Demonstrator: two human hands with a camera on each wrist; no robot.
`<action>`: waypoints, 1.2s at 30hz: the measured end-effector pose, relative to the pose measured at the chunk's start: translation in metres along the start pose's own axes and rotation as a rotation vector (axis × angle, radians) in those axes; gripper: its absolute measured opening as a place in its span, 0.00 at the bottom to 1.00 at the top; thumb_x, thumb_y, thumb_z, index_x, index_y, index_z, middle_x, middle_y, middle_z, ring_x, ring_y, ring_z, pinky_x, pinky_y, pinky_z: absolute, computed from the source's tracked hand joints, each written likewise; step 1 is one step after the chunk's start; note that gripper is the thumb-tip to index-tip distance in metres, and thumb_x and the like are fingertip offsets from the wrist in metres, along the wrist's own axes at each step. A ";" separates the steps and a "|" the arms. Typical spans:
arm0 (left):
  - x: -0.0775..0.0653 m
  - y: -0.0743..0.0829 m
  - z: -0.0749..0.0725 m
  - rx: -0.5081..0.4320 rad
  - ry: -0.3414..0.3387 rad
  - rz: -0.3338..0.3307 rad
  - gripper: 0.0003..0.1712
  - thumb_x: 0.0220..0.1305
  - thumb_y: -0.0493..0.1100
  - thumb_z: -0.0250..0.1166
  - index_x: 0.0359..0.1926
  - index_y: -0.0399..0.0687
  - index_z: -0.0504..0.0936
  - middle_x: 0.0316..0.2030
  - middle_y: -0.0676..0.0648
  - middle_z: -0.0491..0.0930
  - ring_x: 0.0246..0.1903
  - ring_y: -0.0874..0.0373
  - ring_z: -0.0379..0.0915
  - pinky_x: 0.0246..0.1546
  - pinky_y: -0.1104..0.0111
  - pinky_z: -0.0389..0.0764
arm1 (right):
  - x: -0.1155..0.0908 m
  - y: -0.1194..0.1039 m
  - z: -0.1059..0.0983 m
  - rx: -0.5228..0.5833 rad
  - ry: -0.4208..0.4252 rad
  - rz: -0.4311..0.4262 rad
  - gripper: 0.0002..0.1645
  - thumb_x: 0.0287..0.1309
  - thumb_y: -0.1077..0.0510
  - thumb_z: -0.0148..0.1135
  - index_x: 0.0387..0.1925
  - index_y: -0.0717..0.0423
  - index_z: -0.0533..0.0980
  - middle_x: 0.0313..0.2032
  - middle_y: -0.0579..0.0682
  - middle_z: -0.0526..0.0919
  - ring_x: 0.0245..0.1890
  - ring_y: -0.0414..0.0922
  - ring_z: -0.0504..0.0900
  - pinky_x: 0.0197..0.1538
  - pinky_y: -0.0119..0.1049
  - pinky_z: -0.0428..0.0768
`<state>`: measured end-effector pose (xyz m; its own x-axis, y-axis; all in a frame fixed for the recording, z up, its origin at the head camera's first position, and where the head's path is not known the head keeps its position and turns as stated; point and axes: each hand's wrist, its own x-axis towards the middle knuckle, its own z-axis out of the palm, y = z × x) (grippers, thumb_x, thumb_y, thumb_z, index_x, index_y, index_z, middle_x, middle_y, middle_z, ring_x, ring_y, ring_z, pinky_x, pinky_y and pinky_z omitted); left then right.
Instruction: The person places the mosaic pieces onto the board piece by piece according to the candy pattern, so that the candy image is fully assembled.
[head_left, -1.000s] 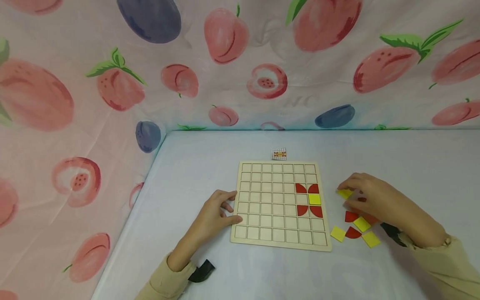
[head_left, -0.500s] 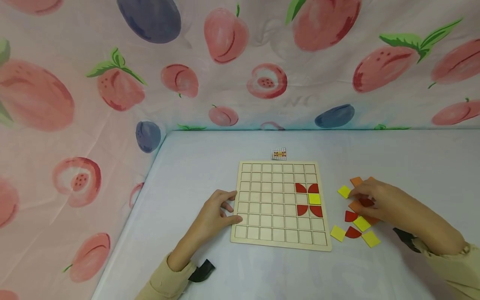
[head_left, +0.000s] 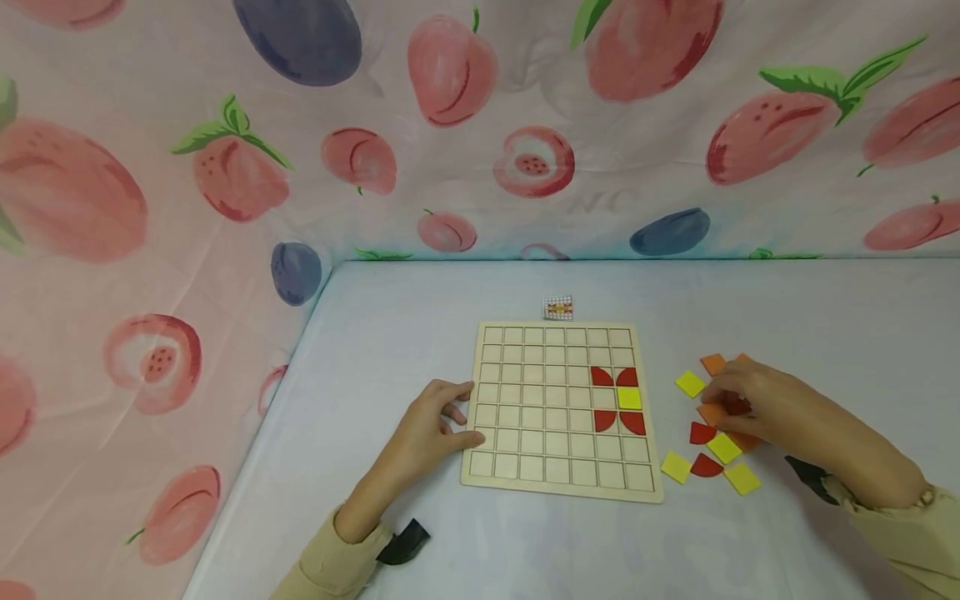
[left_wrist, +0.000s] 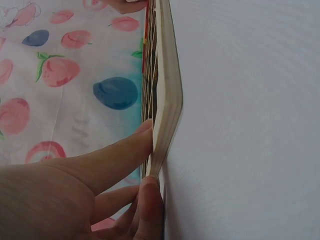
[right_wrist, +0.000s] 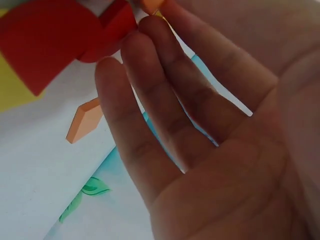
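Note:
In the head view, my left hand [head_left: 435, 429] holds the left edge of a wooden grid board [head_left: 525, 425]. The left wrist view shows the thumb on the board's rim [left_wrist: 167, 85] and a finger against its side. On the board's right part sit several red quarter-circle tiles [head_left: 605, 421] and a yellow square tile [head_left: 629, 398]. My right hand [head_left: 780, 408] is over the loose tiles, its fingers loosely bent. In the right wrist view, its fingertips are near a red tile [right_wrist: 50, 40]. An orange tile [head_left: 711, 414] shows between thumb and forefinger, not visibly gripped. Some tiles are hidden.
Right of the board lie yellow square tiles [head_left: 676, 467], red quarter-circles [head_left: 707, 466] and another orange tile [head_left: 712, 364]. A small pattern card [head_left: 558, 307] lies behind the board. A fruit-print cloth [head_left: 450, 192] rises behind and to the left.
My right hand has moved right and nearer me, away from a yellow square tile, uncovering orange tiles. In the last half second its fingers shifted only slightly. The left hand and board stay put.

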<state>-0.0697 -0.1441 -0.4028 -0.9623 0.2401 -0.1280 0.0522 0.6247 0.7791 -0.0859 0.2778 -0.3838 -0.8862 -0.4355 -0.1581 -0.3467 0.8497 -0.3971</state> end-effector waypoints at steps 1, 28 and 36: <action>0.000 0.000 0.000 0.001 0.000 0.001 0.39 0.51 0.35 0.78 0.65 0.39 0.74 0.53 0.46 0.75 0.36 0.60 0.73 0.34 0.74 0.77 | 0.000 0.000 0.000 0.005 -0.003 0.002 0.15 0.44 0.60 0.79 0.34 0.51 0.82 0.36 0.46 0.79 0.37 0.45 0.76 0.39 0.38 0.83; -0.002 -0.001 0.000 0.002 0.005 -0.002 0.40 0.51 0.35 0.78 0.65 0.40 0.74 0.53 0.47 0.75 0.37 0.60 0.73 0.35 0.73 0.77 | 0.023 -0.050 -0.009 -0.007 0.118 -0.078 0.09 0.52 0.53 0.76 0.31 0.43 0.80 0.26 0.35 0.78 0.28 0.36 0.74 0.32 0.30 0.78; -0.001 0.000 0.000 -0.001 0.002 0.000 0.40 0.51 0.35 0.78 0.65 0.39 0.74 0.53 0.47 0.75 0.37 0.60 0.73 0.35 0.74 0.77 | 0.032 -0.063 -0.008 0.021 0.097 -0.084 0.06 0.55 0.53 0.73 0.31 0.45 0.81 0.26 0.36 0.79 0.27 0.36 0.73 0.34 0.29 0.78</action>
<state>-0.0686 -0.1445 -0.4031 -0.9627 0.2387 -0.1270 0.0518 0.6238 0.7799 -0.0945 0.2126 -0.3567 -0.8801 -0.4735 -0.0361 -0.4155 0.8046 -0.4243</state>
